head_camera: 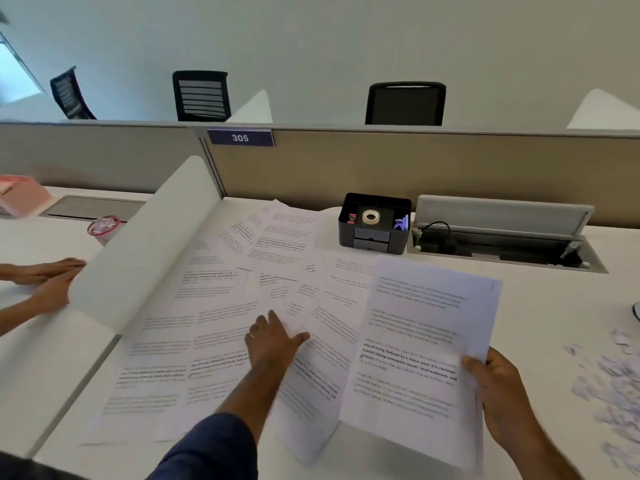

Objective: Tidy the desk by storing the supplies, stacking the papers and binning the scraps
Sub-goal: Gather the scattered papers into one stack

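Head view: right hand [495, 386] grips gathered sheets [422, 341] at near right edge, long axis near-to-far. Left hand [273, 337] flat, fingers straight, pressing loose sheets [214, 306] fanned centre-left on desk [540, 306]. Left hand nearer next sheet, just left of gathered sheets.

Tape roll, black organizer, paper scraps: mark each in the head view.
tape roll [371, 222], head view, near side of its ring.
black organizer [372, 237], head view, front drawer face.
paper scraps [609, 386], head view, middle of the pile.

An office: numbered cubicle partition [381, 161], desk [554, 306], mesh chairs [405, 103].
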Demonstrator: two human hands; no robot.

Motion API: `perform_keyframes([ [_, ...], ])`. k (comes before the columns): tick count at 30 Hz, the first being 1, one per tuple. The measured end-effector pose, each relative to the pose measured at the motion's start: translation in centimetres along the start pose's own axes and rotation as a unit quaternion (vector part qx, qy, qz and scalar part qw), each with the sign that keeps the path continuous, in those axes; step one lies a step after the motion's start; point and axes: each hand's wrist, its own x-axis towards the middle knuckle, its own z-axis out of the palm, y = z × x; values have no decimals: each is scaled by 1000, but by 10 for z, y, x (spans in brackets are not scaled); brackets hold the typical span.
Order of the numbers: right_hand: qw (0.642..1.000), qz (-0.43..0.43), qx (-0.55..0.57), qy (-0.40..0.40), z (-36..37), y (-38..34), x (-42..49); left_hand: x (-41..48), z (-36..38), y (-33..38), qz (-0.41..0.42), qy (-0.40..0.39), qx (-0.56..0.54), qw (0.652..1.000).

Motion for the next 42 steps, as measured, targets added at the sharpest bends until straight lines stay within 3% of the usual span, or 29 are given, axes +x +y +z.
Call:
perform_keyframes([
  [8,1000,16,1,26,10,7,-5,8,-1,-2,5,-15,19,1000],
  [20,999,17,-10,35,33,9,-14,20,-9,-9,-9,-40,-59,997],
  [31,999,31,-13,28,45,14,-16,23,-18,-19,43,-34,-75,996],
  [35,999,49,-3,13,53,18,-15,27,-26,-22,32,-23,-150,988],
  [42,995,93,30,-8,84,29,-15,41,-41,-24,36,-125,-266,955],
])
